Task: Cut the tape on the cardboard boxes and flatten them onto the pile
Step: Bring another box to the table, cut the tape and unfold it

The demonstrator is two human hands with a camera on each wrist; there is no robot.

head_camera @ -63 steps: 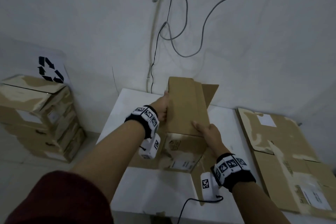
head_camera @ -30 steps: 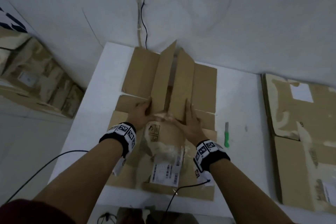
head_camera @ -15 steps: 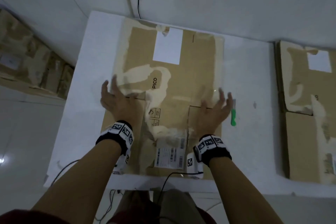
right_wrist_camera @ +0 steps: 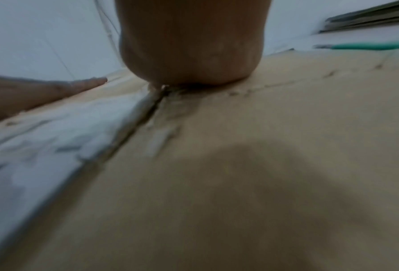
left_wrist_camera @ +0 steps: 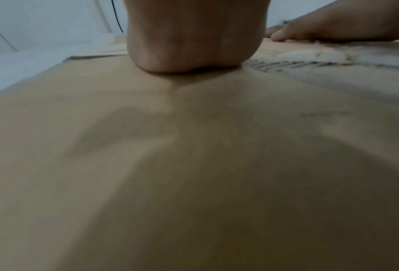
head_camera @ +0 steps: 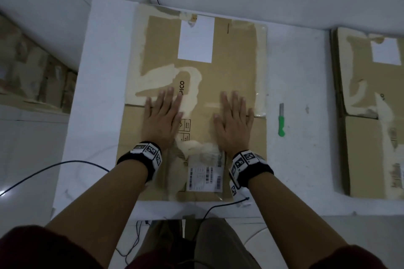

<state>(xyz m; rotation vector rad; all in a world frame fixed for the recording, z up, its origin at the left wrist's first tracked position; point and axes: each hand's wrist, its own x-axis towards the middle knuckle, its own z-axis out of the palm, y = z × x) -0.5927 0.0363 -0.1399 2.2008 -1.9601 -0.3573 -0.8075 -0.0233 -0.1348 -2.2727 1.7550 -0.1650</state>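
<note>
Flattened cardboard box (head_camera: 236, 54) covered most of the counter (head_camera: 102, 54) middle, lying flat, no raised flaps. Left hand (head_camera: 161, 120) and right hand (head_camera: 234, 125) lay flat on it, with a bare gap of cardboard between them. Bare counter strip on the left. On the right, a strip between box and pile of flattened boxes (head_camera: 369, 137), with only the green-handled knife (head_camera: 281, 123) lying in it, near the box edge. Wall ran close behind the counter's far edge.

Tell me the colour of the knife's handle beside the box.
Bright green knife handle, clearest in the head view.
</note>
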